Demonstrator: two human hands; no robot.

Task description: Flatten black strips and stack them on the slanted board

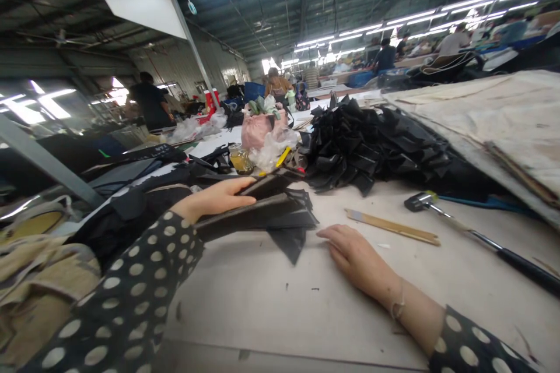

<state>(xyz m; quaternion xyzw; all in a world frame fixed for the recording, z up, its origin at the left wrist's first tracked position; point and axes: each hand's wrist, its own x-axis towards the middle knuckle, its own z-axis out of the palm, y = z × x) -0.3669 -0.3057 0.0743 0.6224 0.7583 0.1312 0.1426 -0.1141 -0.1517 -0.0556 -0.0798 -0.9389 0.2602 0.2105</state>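
My left hand [219, 198] is at the left end of a stack of black fabric pieces [258, 213], its thumb and fingers around the upper layers. The pieces fan out towards the right, and one pointed corner hangs down over the pale table [245, 303]. Just right of that corner lies my right hand [354, 256], palm down with fingers stretched out and nothing in them. A flat wooden stick [394, 226] is beyond my right hand, and a hammer [464, 227] with a black grip lies farther right.
A large heap of black pieces [354, 143] fills the back of the table. Near it stand a pink bag [262, 128], a glass jar [240, 158] and a yellow-handled tool [283, 156]. Pale sheets [494, 105] are stacked at right. Dark cloth [126, 215] lies at left; people work beyond.
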